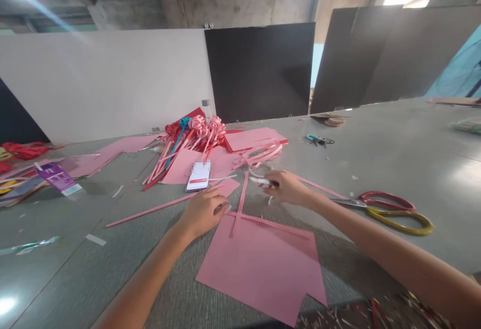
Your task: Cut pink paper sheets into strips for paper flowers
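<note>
My right hand (pixel 289 187) is closed on a white roll of tape (pixel 260 180), held above the table near a loop of pink paper strips (pixel 268 152). My left hand (pixel 205 211) has its fingers bent together, with a small pale bit at the fingertips too small to name. It is at the upper left corner of a pink paper sheet (pixel 259 264), which has a notch in its near edge. A narrow pink strip (pixel 242 198) runs from between my hands onto that sheet. Another pink strip (pixel 150 211) extends left from my left hand.
A phone (pixel 198 176) lies beyond my left hand, before a heap of curled paper flowers (pixel 197 131) on stems. Large scissors (pixel 387 211) with red and yellow handles lie right; small pliers (pixel 319 140) farther back. A purple packet (pixel 58 177) is left. Panels (pixel 259 73) stand behind.
</note>
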Motion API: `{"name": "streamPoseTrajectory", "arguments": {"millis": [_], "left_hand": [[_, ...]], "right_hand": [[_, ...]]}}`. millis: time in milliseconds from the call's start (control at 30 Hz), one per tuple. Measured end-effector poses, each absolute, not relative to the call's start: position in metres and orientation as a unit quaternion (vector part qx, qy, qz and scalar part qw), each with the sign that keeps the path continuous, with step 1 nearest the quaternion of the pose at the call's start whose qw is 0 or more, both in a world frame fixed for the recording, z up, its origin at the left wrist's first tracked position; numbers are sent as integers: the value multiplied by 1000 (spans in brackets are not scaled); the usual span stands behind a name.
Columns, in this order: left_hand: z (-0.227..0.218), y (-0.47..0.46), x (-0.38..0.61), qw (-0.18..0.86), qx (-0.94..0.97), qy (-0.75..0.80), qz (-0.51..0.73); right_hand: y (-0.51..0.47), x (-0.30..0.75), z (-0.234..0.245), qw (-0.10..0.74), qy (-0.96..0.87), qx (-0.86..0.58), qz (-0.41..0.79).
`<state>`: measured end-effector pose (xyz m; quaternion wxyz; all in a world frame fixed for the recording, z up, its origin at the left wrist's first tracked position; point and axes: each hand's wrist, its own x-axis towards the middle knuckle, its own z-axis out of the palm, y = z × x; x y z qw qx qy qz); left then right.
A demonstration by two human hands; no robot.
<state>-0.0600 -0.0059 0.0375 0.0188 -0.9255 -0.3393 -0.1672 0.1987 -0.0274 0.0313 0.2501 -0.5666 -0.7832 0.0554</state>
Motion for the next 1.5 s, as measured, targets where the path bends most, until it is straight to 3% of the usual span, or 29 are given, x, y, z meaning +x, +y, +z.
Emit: {"name": "streamPoseTrajectory", "arguments": {"millis": [133,267,467,633,800,1000,1200,1333,1500], "left_hand": [[34,-6,-62,-8,-934,-335,-124],[27,-6,-62,-21,-936,-328,-125],[24,-5,-59,-14,-929,-330,-166],[22,-1,-58,48,-890,-371,-260],[20,-2,-57,67,-896,-361,-248],[24,-15,-50,8,-916,-341,-213],[21,-20,-45,-21,-926,-334,-172],[20,-25,-43,-38,-929,-311,-195],[23,-38,-35,-83,-946,-245,-196]], "right_hand": [[-42,158,27,222,-862,-449,71],[-42,142,17,182,-853,-487,45],[-42,171,6,204,-842,-496,49],[-54,190,11,208,-851,-477,77],[-57,198,16,187,-871,-444,101],[-54,201,14,158,-861,-480,49],[-45,214,11,116,-763,-634,-41],[-37,227,7,147,-703,-693,-58],[-37,233,8,231,-707,-667,-42]]}}
